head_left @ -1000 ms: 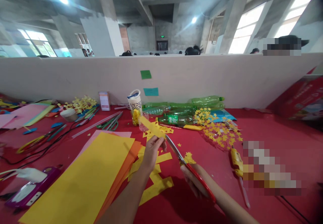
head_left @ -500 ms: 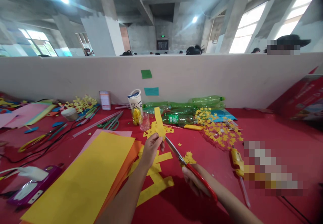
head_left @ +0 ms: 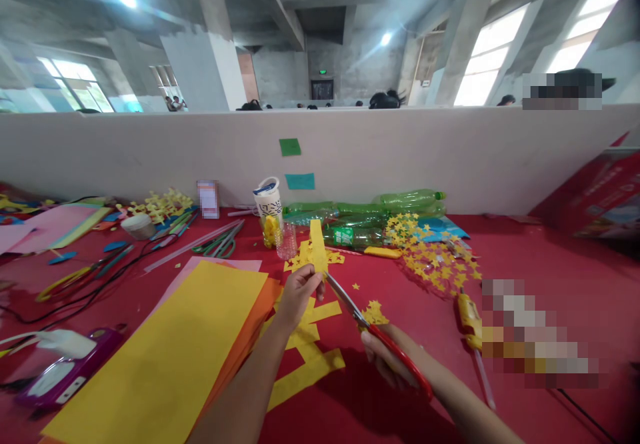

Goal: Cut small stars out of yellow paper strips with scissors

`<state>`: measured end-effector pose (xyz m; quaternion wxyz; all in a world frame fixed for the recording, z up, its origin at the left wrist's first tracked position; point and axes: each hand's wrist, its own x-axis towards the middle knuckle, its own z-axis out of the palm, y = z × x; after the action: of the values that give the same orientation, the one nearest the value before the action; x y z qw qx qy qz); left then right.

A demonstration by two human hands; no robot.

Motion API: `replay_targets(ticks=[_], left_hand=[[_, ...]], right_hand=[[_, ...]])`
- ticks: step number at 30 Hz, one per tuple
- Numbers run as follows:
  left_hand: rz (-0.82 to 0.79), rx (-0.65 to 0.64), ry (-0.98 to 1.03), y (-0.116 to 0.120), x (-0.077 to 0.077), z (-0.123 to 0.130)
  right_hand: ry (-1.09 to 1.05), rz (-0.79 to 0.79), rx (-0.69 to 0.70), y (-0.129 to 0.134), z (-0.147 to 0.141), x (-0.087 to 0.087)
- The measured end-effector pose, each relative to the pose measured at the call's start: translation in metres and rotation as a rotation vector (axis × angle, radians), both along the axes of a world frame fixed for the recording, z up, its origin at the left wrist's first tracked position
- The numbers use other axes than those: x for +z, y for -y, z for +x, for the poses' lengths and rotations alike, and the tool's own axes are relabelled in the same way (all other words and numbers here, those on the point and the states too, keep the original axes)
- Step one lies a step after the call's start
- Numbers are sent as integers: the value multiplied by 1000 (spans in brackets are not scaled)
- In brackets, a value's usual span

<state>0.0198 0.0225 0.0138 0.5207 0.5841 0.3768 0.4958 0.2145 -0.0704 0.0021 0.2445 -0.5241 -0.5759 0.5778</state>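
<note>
Pinched in my left hand [head_left: 300,292] is a yellow strip [head_left: 318,245] of paper or felt, standing upright above the fingers. My right hand [head_left: 384,356] grips red-handled scissors [head_left: 369,325], whose blade tips touch the strip's lower edge beside my left fingertips. Small cut yellow stars [head_left: 375,312] lie in a heap just beyond my right hand, and one single star [head_left: 356,287] lies apart. Under and beside my left wrist are several loose yellow strips [head_left: 310,371] on the red table. More yellow scraps [head_left: 300,257] lie behind the left hand.
Yellow sheets [head_left: 165,351] over orange ones cover the left front. Green plastic bottles [head_left: 360,236] lie along the partition [head_left: 150,151], near a white cup [head_left: 268,197]. On the right are scattered stars [head_left: 440,261] and a yellow glue gun [head_left: 470,321]. A purple power strip [head_left: 70,371] sits far left.
The yellow strip has lowered slightly and tilted more upright in my left hand. Both hands and the scissors have barely shifted.
</note>
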Motion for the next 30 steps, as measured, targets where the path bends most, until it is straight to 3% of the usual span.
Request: replay_targets(ticks=[21, 30], left_hand=[[-36, -82, -34, -5, 2, -9], [-54, -92, -26, -6, -2, -9]], right_hand=[[-23, -42, 26, -1, 5, -2], [3, -68, 16, 4, 4, 13]])
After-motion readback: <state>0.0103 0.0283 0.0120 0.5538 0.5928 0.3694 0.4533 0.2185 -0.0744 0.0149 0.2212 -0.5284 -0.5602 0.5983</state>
